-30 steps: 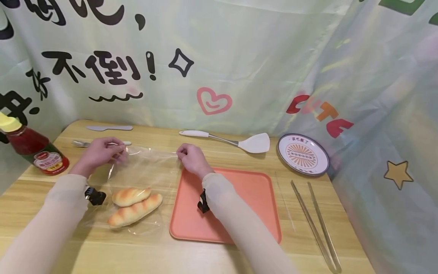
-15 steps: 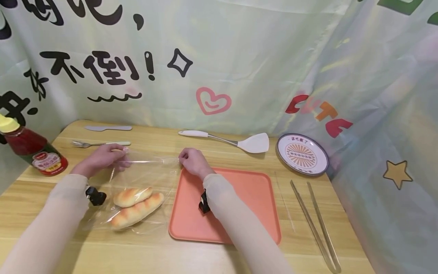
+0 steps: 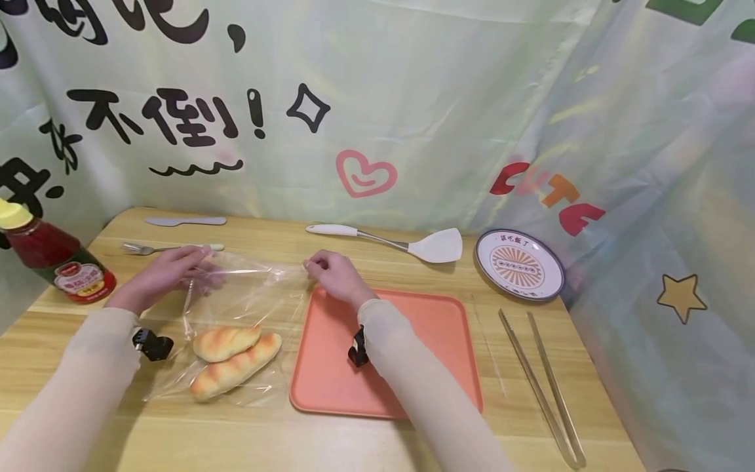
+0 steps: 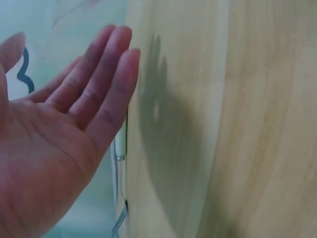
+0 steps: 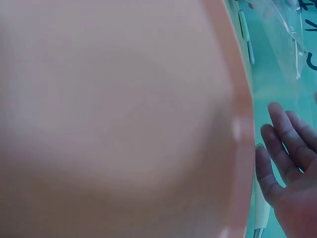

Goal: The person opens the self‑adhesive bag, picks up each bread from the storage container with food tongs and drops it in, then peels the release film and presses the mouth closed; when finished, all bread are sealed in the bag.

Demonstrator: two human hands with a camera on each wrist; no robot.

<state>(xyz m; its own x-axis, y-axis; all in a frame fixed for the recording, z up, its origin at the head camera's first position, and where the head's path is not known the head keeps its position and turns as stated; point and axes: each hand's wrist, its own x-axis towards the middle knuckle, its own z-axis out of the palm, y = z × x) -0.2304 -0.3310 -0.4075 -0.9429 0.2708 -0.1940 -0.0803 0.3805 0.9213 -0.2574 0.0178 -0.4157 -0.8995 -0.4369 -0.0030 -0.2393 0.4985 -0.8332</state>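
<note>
A clear plastic bag (image 3: 248, 298) is spread between the two hands in the head view. Through its lower part show two bread rolls (image 3: 237, 368), lying side by side on the table. My left hand (image 3: 159, 275) is at the bag's upper left edge, some fingers seen through the film; in the left wrist view its fingers (image 4: 101, 82) are straight, with the thumb apart. At the upper right corner, the thumb and index finger of my right hand (image 3: 341, 278) pinch the film. The right wrist view shows that hand's other fingers (image 5: 277, 161) loosely extended, the thumb out of sight.
A pink tray (image 3: 383, 387) lies under the right forearm. Behind are a fork (image 3: 138, 249), a knife (image 3: 185, 221) and a white spatula (image 3: 436, 246). A ketchup bottle (image 3: 65, 262) stands left; a plate (image 3: 519, 265) and metal tongs (image 3: 545, 387) are right.
My left hand has shifted slightly left, and its fingers now show through the film. The upper edge of the bag has dipped and risen again. My right hand keeps its pinch on the corner.
</note>
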